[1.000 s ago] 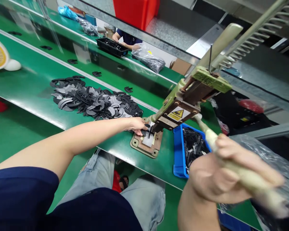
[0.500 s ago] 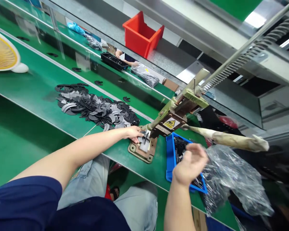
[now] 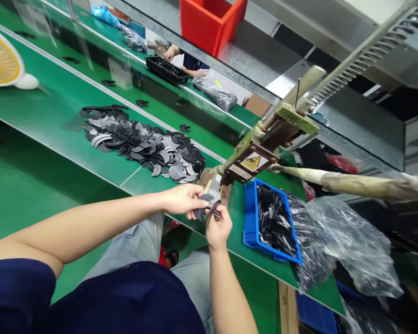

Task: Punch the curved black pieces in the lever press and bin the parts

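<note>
Just below frame centre, the left hand (image 3: 185, 200) pinched grey crescent pieces (image 3: 199, 214), fingers closed; the right hand (image 3: 219, 227), fingers curled tight, gripped a dark curved strip (image 3: 212, 211) beside them

We see grey-and-black crescent-shaped flat pieces (image 3: 142, 144) toward the far edge of our smooth green desk (image 3: 52, 102), a blue rectangular plastic bin (image 3: 251, 213) by its near edge.

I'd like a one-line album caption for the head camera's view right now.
Left hand holding gray pieces, right hand a dark curved strip, before a lever press, blue bin nearby.
</note>
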Tool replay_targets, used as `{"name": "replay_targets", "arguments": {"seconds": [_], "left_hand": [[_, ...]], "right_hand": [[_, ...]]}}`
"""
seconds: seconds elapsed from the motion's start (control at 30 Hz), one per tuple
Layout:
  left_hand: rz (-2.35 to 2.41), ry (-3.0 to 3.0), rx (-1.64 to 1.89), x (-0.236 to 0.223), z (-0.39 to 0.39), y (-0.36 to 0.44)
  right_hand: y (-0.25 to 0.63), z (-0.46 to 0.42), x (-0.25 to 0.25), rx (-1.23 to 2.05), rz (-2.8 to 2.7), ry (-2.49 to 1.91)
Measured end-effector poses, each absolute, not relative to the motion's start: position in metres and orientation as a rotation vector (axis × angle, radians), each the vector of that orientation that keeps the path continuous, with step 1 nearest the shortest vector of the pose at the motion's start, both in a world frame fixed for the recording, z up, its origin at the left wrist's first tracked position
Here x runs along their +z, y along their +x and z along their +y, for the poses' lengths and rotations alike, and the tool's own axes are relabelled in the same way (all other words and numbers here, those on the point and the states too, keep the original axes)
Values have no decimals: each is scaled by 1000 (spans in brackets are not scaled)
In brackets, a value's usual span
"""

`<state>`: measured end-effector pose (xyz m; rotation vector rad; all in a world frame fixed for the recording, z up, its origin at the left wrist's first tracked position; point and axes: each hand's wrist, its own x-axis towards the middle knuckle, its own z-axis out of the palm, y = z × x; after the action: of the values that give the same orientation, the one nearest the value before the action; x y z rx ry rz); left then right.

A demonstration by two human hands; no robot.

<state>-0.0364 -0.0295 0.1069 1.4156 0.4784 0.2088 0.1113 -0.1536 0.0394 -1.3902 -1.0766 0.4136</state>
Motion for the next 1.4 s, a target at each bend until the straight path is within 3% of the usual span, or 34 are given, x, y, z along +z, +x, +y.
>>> {"name": "replay_targets", "arguments": {"seconds": [0.33,0.53,0.63,0.9,1.13,1.3,1.4], "left_hand": [[469,1398,131,101,-24,-30],[618,2051,604,111,-36,-37],[522,2271,600,115,-46,-34],[463,1697,270,84,-38,-16],[465,1479,455,83,-43,-17],[381,1276,219,79,-39,-21],[494,1362,323,74,-16,-25]], "right_hand": [[128,-174,52,222,-1377,-1488],[143,-180,67,89,-1625,-1488],[144,-179,67,40,-1679,-1469],[142,-185,64,-37,-1685,-1411],[144,-189,55,-33,-1571,-1441],[155,-193,50,13,-1574,-1464],[171,-202,41,9,-1500,-1530]]}}
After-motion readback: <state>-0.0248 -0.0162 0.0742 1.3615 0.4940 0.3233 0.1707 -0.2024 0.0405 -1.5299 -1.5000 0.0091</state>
